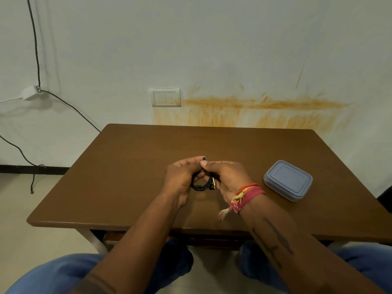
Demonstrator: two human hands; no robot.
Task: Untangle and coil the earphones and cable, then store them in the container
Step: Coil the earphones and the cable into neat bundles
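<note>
Head view shows both hands meeting above the middle of the brown table (131, 166), working one small bundle. The left hand (180, 179) has its fingers curled round the black coiled cable (198, 186), the loops hanging just below its fingertips; that grip looks meant to keep the turns from springing apart. The right hand (228, 179) pinches the same bundle from the other side, thumb and fingers closed on it, with a gold-coloured plug (214, 184) showing just beside its thumb. A small black end (203, 158) pokes up above the fingertips of both hands, probably a loose tail being tucked or wound round the coil to lock it. Whether this bundle is the earphones or the separate cable cannot be told, since the fingers hide most of it.

Counted: two hands, one visible coil, one gold plug, one black end. One container (288, 180), blue-grey with its lid on, sits on the table well to the right of the right hand's fingers, apart from them and untouched. It likely waits there within easy reach of that hand for the storing step, and the lid would have to come off first. No second cable or earphone set shows on the tabletop. A band of red and yellow thread (247, 193) wraps the right wrist.
</note>
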